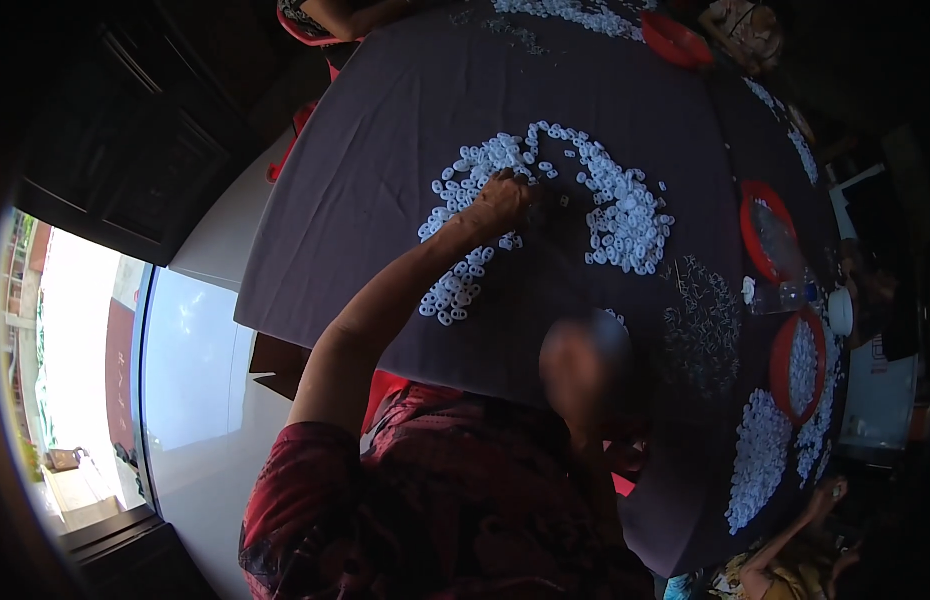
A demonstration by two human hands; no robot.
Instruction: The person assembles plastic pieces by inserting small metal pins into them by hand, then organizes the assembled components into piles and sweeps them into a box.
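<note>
Left hand (503,196) is seen curled, fingertips pinched among white plastic rings (595,195) heaped mid-tabletop; bare dark cloth (385,130) is left toward the far edge; red trays (770,235) line the right edge.

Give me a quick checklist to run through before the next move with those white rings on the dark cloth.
1. Reaching hand at the white rings: ok, it rests on the pile's inner edge.
2. Grip closed on a ring: cannot tell, the fingers are too dark.
3. Dark cloth flat under the pile: ok.
4. Red tray fully on the table: ok.
5. Thin wiry pieces in their own patch beside the rings: ok.
</note>
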